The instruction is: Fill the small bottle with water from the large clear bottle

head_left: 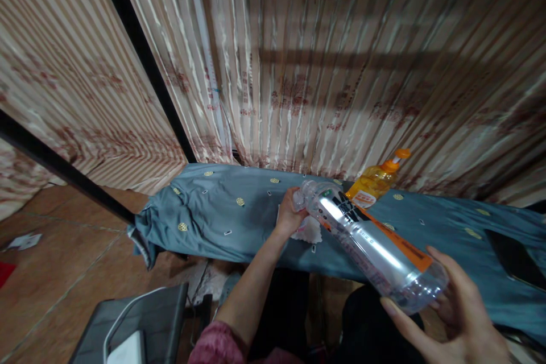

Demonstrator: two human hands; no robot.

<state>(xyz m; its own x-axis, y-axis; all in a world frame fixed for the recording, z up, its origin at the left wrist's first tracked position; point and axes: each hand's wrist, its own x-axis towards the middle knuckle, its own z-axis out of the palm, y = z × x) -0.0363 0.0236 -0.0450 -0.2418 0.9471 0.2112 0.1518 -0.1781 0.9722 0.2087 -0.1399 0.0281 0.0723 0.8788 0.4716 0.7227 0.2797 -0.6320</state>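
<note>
We see 2 bottles. No. 1, a clear plastic bottle (371, 242) w/ an orange-and-black label, writing too blurred to read, looks empty; we hold it tilted over the table (222, 210), which is draped in a blue-grey cloth w/ small motifs. Our right hand (456, 307) has its grip wrapped round the base; our left hand (291, 210) is closed on the neck end, above 1 crumpled white tissue (307, 231). No. 2, an orange-capped bottle (375, 182) of yellow liquid, stands just behind by the striped curtain (324, 62).
</note>
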